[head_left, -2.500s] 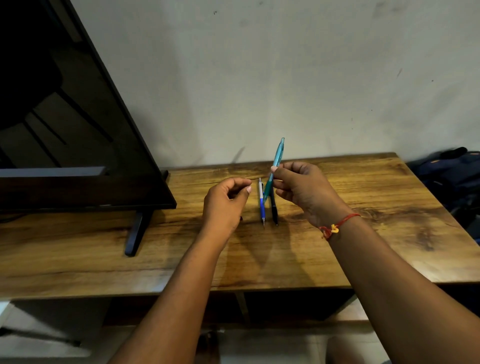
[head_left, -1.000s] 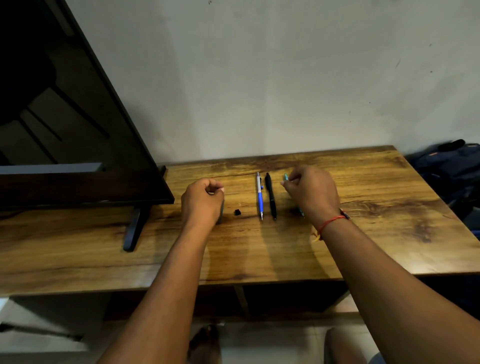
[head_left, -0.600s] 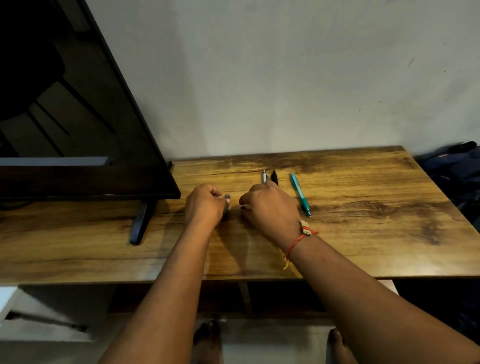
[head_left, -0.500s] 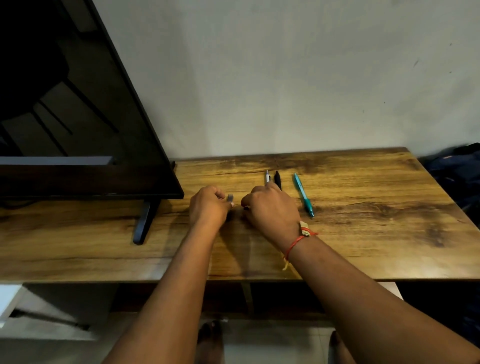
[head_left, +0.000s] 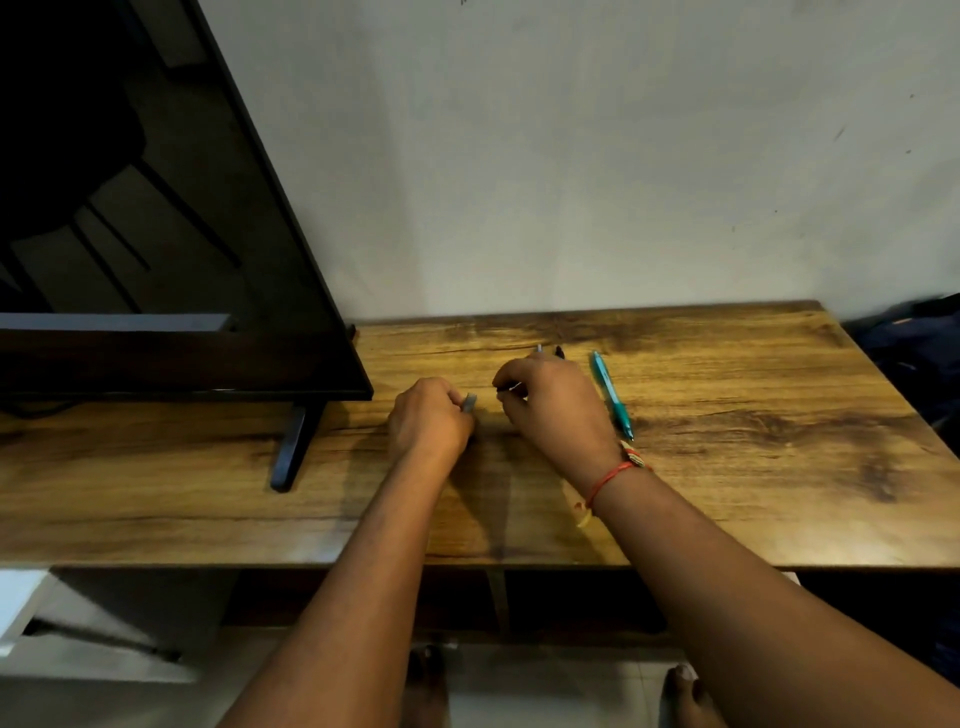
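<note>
Head view, wooden table (head_left: 753, 467) against a pale wall.

Left hand (head_left: 428, 418): a fist resting on the tabletop, fingers wrapped round a small grey piece (head_left: 470, 402). Only the stub end shows, poking out on the thumb side. Its axis is roughly upright, leaning away from the person.

Right hand (head_left: 558, 410): knuckles up, fingers curled down, fingertips (head_left: 506, 387) drawn together right at the wood. There is a dark speck at the tips. It may be a small part being pinched, but it is too small to tell whether anything is held.

Key relation: the grey piece sits just left of the right fingertips, near but not touching and at about the same depth. Any joining move looks like a short sideways closing of the two hands. The right hand has less to do, since its tips already face the stub.

Pens: the teal pen (head_left: 612, 395) lies just right of the right hand, long axis running away from the person, point toward them. The ends of a silver-tipped pen (head_left: 539, 348) and a black pen (head_left: 559, 352) peek out beyond the knuckles, seemingly parallel to it, and the rest of each is hidden under the hand.

Also noted: television (head_left: 156, 260) at left, red thread bracelet (head_left: 613, 475) on the right wrist.
</note>
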